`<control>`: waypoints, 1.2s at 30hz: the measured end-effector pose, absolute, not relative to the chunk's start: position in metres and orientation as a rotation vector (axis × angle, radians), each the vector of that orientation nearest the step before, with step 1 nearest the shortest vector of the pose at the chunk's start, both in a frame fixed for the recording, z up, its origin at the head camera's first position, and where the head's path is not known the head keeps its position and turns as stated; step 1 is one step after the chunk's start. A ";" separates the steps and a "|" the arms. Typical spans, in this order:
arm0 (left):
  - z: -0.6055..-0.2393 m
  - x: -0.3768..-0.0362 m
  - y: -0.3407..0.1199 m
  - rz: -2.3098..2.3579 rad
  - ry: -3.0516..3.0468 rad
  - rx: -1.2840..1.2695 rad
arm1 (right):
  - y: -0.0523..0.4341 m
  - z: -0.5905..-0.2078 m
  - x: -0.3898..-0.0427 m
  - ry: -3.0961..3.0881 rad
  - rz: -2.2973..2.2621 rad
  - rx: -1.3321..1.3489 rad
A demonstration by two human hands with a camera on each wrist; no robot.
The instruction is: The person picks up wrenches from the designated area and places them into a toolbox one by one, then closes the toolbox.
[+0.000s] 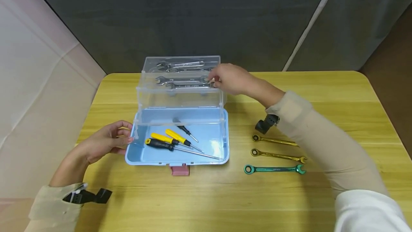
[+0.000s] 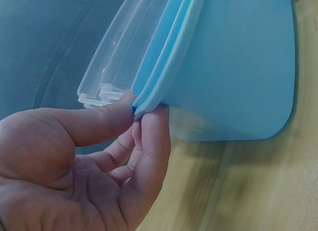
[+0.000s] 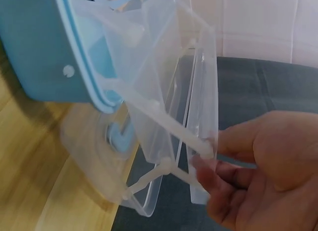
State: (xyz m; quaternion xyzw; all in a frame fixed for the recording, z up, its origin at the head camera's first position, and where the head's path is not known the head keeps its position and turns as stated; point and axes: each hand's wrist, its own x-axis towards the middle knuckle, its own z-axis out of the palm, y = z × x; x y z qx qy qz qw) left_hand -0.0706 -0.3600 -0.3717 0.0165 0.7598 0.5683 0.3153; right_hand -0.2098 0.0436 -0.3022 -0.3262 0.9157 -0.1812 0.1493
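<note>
A toolbox stands open on the wooden table, with a blue base and clear fold-out trays raised behind it. Three screwdrivers lie in the base. Silver wrenches lie in the trays. My left hand pinches the base's front left corner rim between thumb and fingers. My right hand holds the right end of the upper clear tray, with the thumb and fingertips on its end wall.
Two gold ratchet wrenches and a green one lie side by side on the table, to the right of the box. A pink latch sticks out at the box's front. A dark curtain hangs behind the table.
</note>
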 end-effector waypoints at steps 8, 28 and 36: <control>-0.372 -0.072 -0.360 1.481 2.014 0.026 | 0.059 -0.308 -0.205 2.609 -0.538 -1.145; -0.372 -0.075 -0.359 1.480 2.018 -0.016 | 0.118 -0.316 -0.156 2.666 -0.384 -1.276; -0.371 -0.075 -0.359 1.483 2.014 -0.010 | 0.143 -0.326 -0.138 2.664 -0.340 -1.210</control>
